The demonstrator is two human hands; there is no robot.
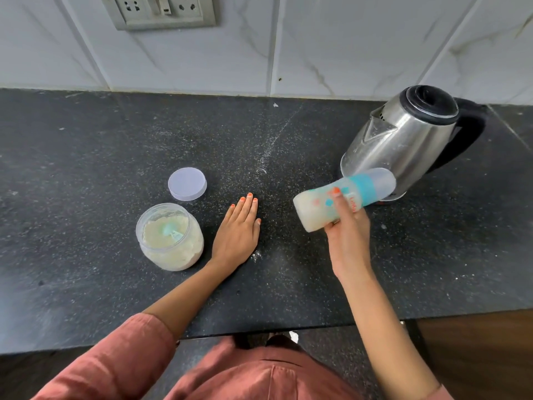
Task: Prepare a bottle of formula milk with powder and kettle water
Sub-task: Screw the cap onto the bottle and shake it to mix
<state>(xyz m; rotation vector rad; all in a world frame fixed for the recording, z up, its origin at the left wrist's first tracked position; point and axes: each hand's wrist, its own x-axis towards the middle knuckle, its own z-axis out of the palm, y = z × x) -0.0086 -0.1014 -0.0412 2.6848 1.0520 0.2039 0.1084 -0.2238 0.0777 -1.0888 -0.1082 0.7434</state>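
Here, one bottle (315, 210) in right hand (349, 238), one jar (170, 241), one kettle (403, 137).

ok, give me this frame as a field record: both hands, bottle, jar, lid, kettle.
left hand: flat, palm down on the counter, beside the powder jar
right hand: grips the bottle around its body
bottle: tilted, cap on, milky liquid inside
powder jar: open, teal scoop lying in the powder
jar lid: on the counter, behind the jar
kettle: upright, lid closed, far right
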